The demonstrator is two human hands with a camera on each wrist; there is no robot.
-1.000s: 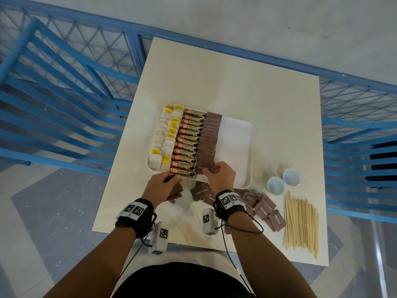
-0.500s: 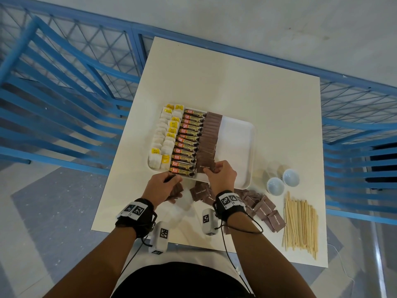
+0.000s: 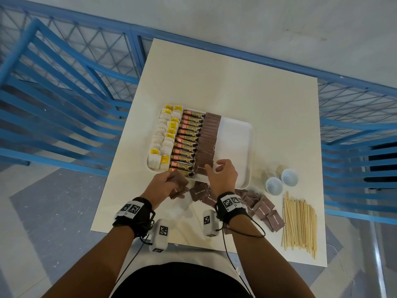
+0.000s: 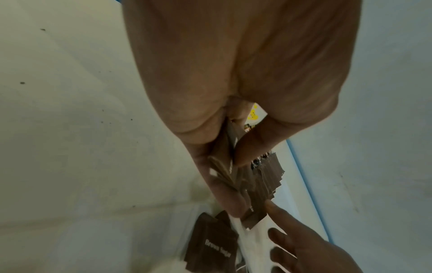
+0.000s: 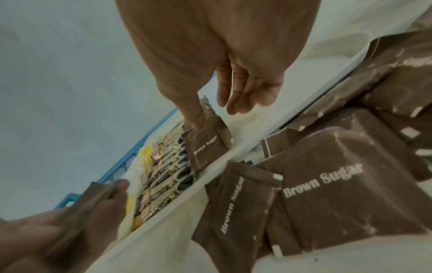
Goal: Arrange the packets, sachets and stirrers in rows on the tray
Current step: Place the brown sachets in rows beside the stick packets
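A white tray holds rows of tea bags, coffee granule sticks and brown sugar sachets; its right half is bare. My right hand hovers over the tray's near edge. Its thumb presses the nearest brown sugar sachet of the row while the fingers stay loosely straight. My left hand, just off the tray's near left corner, grips a fanned stack of brown sachets.
Loose brown sachets lie heaped on the table in front of the tray. To the right are wooden stirrers and two small white bowls. Blue railings flank the table.
My right hand has let go of the sachet it was setting at the row's near end; its fingers have spread and only the thumb stays on it. The left hand has barely shifted.
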